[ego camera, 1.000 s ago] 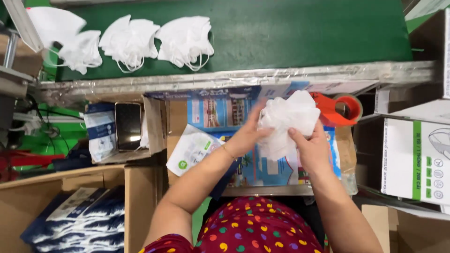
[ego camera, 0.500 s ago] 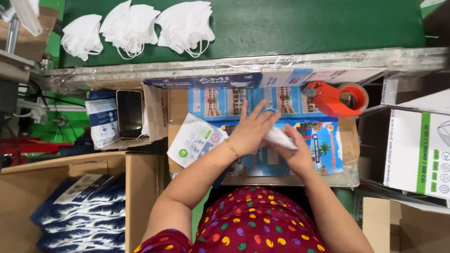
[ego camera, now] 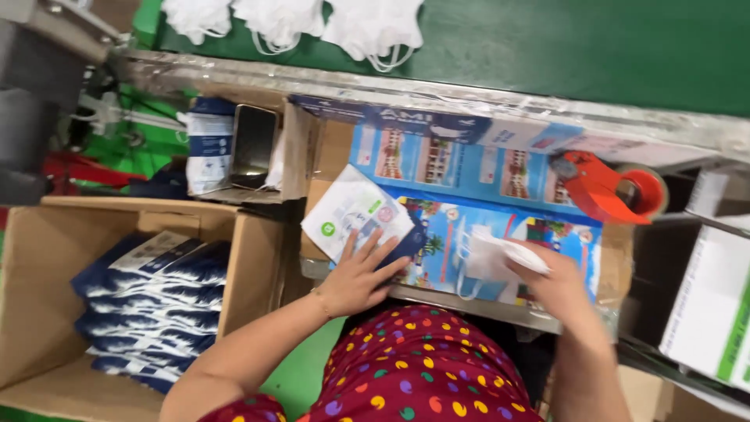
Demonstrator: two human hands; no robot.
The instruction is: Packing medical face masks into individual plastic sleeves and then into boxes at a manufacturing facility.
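Pinning a flat white-and-blue pouch (ego camera: 358, 219) at the left edge of the picture-covered work surface (ego camera: 469, 168) with splayed left hand (ego camera: 355, 273) fingers, the person is gripping a folded white face mask (ego camera: 500, 254) in the right hand (ego camera: 558, 285) near mid-surface, apparently bagging; next, the mask needs lining up with the pouch's mouth.

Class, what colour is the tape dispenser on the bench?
Red-orange tape dispenser, clearest in the head view.

The person wears a dark red top (ego camera: 422, 367) scattered with small polka dots in yellow, blue, purple, green and orange. Both forearms are bare. A thin bracelet circles the wrist of the left hand (ego camera: 355, 273); the right hand (ego camera: 558, 285), at three o'clock, is ringless.
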